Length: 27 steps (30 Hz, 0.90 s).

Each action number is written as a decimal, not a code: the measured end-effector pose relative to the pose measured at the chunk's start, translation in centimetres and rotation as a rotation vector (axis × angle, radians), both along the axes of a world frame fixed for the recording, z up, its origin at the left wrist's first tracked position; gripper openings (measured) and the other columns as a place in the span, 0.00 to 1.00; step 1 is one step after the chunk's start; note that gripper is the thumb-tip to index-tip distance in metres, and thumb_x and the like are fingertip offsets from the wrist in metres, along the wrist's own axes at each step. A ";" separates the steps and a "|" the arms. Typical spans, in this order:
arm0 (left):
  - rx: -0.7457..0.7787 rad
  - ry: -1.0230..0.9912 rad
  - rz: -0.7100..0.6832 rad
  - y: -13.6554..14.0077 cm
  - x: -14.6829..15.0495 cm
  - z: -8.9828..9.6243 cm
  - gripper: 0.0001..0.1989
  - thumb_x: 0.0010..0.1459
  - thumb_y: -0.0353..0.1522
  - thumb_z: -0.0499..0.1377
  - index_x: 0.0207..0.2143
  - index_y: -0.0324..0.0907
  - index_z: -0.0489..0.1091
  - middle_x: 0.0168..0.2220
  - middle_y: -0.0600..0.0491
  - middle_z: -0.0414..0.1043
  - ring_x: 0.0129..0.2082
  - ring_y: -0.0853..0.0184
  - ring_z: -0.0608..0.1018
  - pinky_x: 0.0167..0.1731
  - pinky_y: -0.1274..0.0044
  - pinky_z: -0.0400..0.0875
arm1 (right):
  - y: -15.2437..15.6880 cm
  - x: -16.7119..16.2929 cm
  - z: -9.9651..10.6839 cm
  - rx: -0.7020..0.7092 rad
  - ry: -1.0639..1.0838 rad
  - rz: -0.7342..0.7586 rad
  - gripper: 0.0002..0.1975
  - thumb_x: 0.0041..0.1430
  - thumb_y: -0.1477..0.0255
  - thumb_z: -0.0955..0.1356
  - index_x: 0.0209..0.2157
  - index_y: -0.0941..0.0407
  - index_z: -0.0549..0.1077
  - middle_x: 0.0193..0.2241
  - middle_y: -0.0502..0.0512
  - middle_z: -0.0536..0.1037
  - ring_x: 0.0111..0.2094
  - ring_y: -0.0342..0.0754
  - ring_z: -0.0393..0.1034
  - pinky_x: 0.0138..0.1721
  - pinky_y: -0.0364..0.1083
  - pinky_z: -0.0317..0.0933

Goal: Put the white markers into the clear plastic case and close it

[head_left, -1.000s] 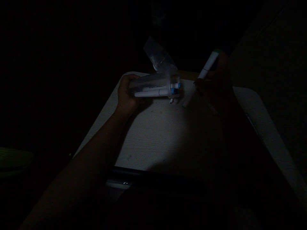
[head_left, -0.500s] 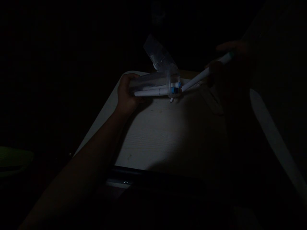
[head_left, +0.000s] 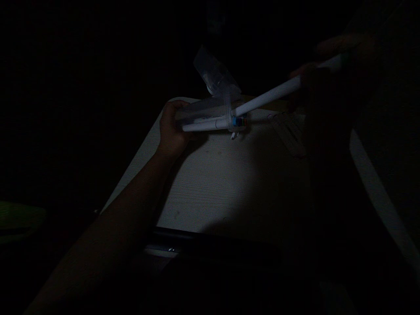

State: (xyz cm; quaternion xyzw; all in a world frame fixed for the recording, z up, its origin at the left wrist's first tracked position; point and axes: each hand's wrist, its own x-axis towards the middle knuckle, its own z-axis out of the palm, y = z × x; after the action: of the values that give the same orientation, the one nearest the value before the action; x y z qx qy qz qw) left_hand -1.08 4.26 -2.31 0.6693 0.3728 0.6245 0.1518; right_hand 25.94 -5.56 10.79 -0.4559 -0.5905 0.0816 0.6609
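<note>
Left fingers [head_left: 180, 104] clamp a clear case [head_left: 205, 106]. Right fingers [head_left: 337, 44] have brought their clamped white marker [head_left: 271, 97] to its mouth, roughly aligned.

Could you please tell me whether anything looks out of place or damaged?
Nothing visible looks misplaced or damaged. The gloom is odd: the right hand, holding a white marker at the clear case, is nearly lost in shadow.

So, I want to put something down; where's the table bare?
The lit tabletop looks bare between the left forearm, the clear case and the black bar. The far side is crowded: left hand holding the case, right hand the white marker. The shadowed right is too dark to judge.
</note>
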 end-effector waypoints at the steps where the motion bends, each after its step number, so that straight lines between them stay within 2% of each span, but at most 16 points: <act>1: -0.015 -0.019 -0.003 0.0 0.1 0.0 0.50 0.17 0.54 0.75 0.44 0.43 0.66 0.40 0.52 0.71 0.36 0.66 0.73 0.33 0.73 0.72 | 0.3 -0.3 -0.3 -0.042 0.016 0.045 0.09 0.55 0.82 0.64 0.38 0.58 0.66 0.28 0.47 0.75 0.24 0.38 0.69 0.23 0.39 0.63; 5: -0.075 -0.030 -0.027 -0.3 0.2 0.2 0.51 0.18 0.55 0.75 0.45 0.41 0.64 0.41 0.51 0.69 0.35 0.67 0.72 0.33 0.71 0.74 | 1.6 -0.6 -1.3 -0.173 0.037 0.171 0.06 0.54 0.80 0.68 0.35 0.60 0.69 0.23 0.45 0.73 0.19 0.38 0.68 0.20 0.39 0.63; 9: -0.063 -0.019 -0.027 -0.4 0.3 0.5 0.50 0.16 0.52 0.76 0.43 0.42 0.64 0.40 0.53 0.68 0.35 0.67 0.72 0.35 0.70 0.74 | 1.8 -0.3 -2.1 -0.327 -0.168 0.189 0.03 0.57 0.77 0.69 0.34 0.60 0.73 0.20 0.46 0.72 0.23 0.38 0.68 0.27 0.39 0.63; 12: -0.084 -0.039 -0.032 -0.5 0.4 0.6 0.48 0.18 0.50 0.77 0.43 0.43 0.64 0.40 0.53 0.69 0.34 0.67 0.72 0.35 0.69 0.74 | 1.7 -0.2 -2.5 -0.326 -0.359 0.236 0.05 0.59 0.72 0.68 0.35 0.59 0.75 0.25 0.50 0.75 0.32 0.42 0.71 0.41 0.44 0.68; 15: -0.063 -0.018 -0.021 -0.5 0.3 0.6 0.48 0.16 0.47 0.78 0.43 0.42 0.66 0.39 0.53 0.69 0.34 0.67 0.71 0.35 0.70 0.74 | 2.1 -0.2 -2.8 -0.336 -0.462 0.297 0.07 0.59 0.72 0.68 0.36 0.59 0.77 0.27 0.52 0.75 0.37 0.45 0.73 0.51 0.50 0.67; 18: -0.027 0.004 -0.026 -0.5 0.2 0.5 0.46 0.17 0.46 0.77 0.42 0.42 0.66 0.39 0.53 0.69 0.35 0.67 0.72 0.35 0.72 0.72 | 2.5 -0.3 -3.0 -0.349 -0.492 0.323 0.08 0.58 0.75 0.67 0.39 0.59 0.78 0.30 0.52 0.77 0.39 0.46 0.74 0.51 0.51 0.68; 22: -0.030 0.008 -0.028 -0.3 0.1 0.4 0.45 0.18 0.47 0.77 0.42 0.43 0.66 0.38 0.54 0.69 0.34 0.68 0.72 0.33 0.73 0.72 | 2.6 -0.5 -3.2 -0.323 -0.544 0.381 0.13 0.61 0.74 0.65 0.42 0.62 0.78 0.38 0.56 0.79 0.43 0.48 0.75 0.52 0.51 0.67; 27: -0.031 0.038 -0.031 -0.3 -0.1 0.3 0.48 0.17 0.49 0.77 0.44 0.43 0.67 0.40 0.54 0.69 0.35 0.66 0.72 0.37 0.71 0.72 | 2.7 -1.0 -3.6 -0.351 -0.597 0.369 0.15 0.62 0.72 0.63 0.45 0.61 0.77 0.41 0.57 0.79 0.45 0.47 0.74 0.54 0.50 0.67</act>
State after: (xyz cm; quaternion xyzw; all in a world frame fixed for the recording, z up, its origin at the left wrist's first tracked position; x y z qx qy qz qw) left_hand -1.17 3.94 -1.97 0.6844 0.3748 0.6033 0.1648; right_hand 24.94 -2.86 7.21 -0.4516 -0.8060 0.1626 0.3463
